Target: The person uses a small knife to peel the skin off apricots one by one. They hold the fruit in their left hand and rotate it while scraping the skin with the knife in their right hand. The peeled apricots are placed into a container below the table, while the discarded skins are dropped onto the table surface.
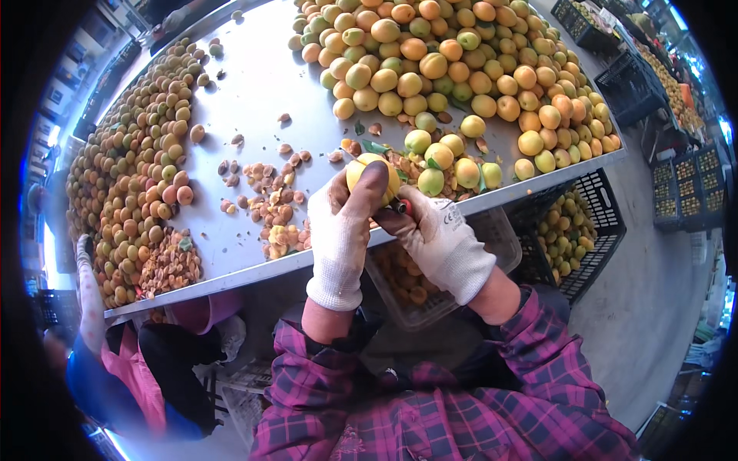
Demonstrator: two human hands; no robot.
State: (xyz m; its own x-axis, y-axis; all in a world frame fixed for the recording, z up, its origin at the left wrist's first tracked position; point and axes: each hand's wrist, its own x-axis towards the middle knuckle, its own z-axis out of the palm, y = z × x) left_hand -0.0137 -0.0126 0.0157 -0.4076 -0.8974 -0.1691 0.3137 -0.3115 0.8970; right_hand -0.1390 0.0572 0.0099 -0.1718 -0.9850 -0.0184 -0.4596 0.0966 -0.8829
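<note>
My left hand (346, 230), in a white knit glove with darkened fingers, grips a yellow apricot (364, 173) above the metal table's front edge. My right hand (432, 236), gloved the same way, is closed around a small tool with a red handle (407, 206) at the fruit's lower right side. The tool's kind and tip cannot be told. Just right of the fruit, several loose yellow-green apricots (439, 155) lie on leaves and brown apricot pits. A large heap of apricots (432, 66) rises behind them. More pits (279, 196) lie scattered left of my left hand.
Another apricot heap (132, 167) and a pit pile (171, 265) cover the table's left part, beside a seated co-worker (132, 369). Below the front edge (519, 189) stand a clear plastic bin (415, 320) with fruit halves and a black crate (602, 213) of apricots. Stacked crates (689, 187) stand right.
</note>
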